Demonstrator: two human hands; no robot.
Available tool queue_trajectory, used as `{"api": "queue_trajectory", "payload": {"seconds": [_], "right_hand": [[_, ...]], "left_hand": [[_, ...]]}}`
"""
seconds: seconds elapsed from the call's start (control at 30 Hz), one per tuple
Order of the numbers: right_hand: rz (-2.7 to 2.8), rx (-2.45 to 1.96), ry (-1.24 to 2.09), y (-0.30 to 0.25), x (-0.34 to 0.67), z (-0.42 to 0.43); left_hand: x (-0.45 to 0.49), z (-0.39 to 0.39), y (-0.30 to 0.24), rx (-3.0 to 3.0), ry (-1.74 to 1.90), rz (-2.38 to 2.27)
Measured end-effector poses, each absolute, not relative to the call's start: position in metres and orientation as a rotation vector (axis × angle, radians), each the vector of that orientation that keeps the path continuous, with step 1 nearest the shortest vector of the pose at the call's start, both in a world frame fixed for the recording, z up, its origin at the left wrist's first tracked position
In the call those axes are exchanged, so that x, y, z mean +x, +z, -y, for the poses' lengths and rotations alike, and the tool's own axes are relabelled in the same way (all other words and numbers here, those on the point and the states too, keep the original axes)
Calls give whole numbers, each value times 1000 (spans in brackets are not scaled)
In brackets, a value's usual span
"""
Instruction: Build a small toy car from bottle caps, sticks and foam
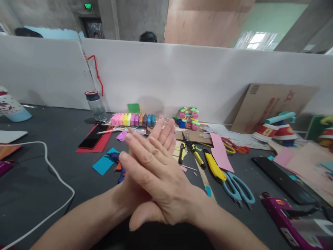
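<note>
My right hand [158, 177] lies across my left hand [166, 133], palm to palm, above the near middle of the table. The fingers of both hands are stretched out, those of the right hand slightly spread. Any object between the palms is hidden. A tiny green speck shows at my right thumb tip. Beyond the hands lie a blue glue gun [121, 166], partly covered, and a blue paper square [105, 161]. Yellow-handled pliers [191, 147] lie past the fingertips, with a row of coloured clay packs [134, 119] farther back.
On the right are a yellow utility knife [214, 165], blue-handled scissors [238, 189], a purple stapler-like tool [288, 222] and a leaning cardboard sheet [270, 107]. On the left stand a water bottle [96, 106], a phone [91, 137] and a white cable [59, 178]. A white partition [156, 73] closes the back.
</note>
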State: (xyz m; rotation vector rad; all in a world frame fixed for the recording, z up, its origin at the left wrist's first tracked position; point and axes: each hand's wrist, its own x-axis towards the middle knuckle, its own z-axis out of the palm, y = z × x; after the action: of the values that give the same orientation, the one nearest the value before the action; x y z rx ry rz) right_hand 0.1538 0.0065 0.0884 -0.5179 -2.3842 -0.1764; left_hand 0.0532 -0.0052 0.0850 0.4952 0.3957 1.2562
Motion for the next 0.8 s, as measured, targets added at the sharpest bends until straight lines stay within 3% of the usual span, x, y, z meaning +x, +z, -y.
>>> {"api": "queue_trajectory", "payload": {"seconds": [0.2,0.3,0.5,0.63,0.8], "right_hand": [[2173,-963,8,77,156,-24],[2325,-850,176,65,156,-33],[2100,-1033,220,57,154,-43],[2252,-779,291,58,153,-42],[2068,-1020,308,57,158,-47]], "left_hand": [[61,-4,77,499,1127,-359],[64,-15,76,469,1291,-414],[67,-18,75,488,1184,-412],[71,-18,73,454,1260,-474],[71,-18,75,465,1256,-458]]}}
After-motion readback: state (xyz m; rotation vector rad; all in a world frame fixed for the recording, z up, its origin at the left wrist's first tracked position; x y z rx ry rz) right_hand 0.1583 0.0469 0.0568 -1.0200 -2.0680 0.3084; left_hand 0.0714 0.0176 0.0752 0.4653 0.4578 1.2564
